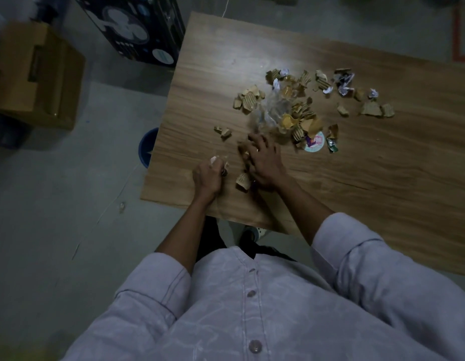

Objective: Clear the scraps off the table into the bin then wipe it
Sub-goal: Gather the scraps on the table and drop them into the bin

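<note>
A pale scrap (215, 160) is clenched in the left hand (208, 175). The right hand (264, 160) is spread flat over cardboard scraps (243, 179) on the table (356, 162); nothing is grasped.

— On the floor, far left: brown cardboard box (30, 74), flaps partly open.
— Further back: dark printed box (132, 27) showing a fan picture, standing near the upper edge.
— Top right: red tape (460, 35) marking the grey floor (56, 217).
— Thin white cord (114, 201) trailing across it.
</note>
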Action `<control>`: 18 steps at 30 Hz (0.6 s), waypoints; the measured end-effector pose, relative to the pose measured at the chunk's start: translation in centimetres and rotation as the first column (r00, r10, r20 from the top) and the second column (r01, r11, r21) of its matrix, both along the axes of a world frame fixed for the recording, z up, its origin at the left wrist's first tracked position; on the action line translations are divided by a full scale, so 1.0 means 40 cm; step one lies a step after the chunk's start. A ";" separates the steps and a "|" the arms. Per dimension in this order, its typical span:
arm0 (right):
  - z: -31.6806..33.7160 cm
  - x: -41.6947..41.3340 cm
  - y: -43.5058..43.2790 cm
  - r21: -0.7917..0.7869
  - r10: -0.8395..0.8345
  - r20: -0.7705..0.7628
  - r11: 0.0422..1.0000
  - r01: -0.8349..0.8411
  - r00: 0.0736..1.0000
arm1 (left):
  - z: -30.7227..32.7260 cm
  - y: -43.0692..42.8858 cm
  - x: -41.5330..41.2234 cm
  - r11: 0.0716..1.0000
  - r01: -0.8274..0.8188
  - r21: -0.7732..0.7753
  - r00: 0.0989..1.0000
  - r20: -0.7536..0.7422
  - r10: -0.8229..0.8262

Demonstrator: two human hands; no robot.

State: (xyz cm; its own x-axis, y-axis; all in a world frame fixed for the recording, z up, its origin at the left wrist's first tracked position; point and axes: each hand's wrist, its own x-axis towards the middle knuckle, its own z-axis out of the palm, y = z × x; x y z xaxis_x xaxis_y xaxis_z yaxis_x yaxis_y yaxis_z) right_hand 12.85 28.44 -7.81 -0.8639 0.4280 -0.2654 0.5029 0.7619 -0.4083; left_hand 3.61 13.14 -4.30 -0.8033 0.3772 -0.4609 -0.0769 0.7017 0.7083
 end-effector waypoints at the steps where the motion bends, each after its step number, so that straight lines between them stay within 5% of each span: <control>1: -0.011 0.016 -0.017 -0.016 0.016 -0.012 1.000 -0.016 1.000 | 0.006 -0.002 0.007 0.999 -0.039 0.026 0.999 0.001 0.039; 12: -0.111 0.076 -0.138 0.305 0.043 -0.122 0.952 -0.004 0.992 | -0.041 -0.010 -0.032 0.997 -0.008 -0.077 0.987 -0.159 -0.005; 18: -0.075 -0.003 -0.077 0.392 0.052 -0.201 0.919 0.032 0.978 | -0.044 0.034 -0.082 0.955 0.237 -0.180 0.957 -0.126 -0.261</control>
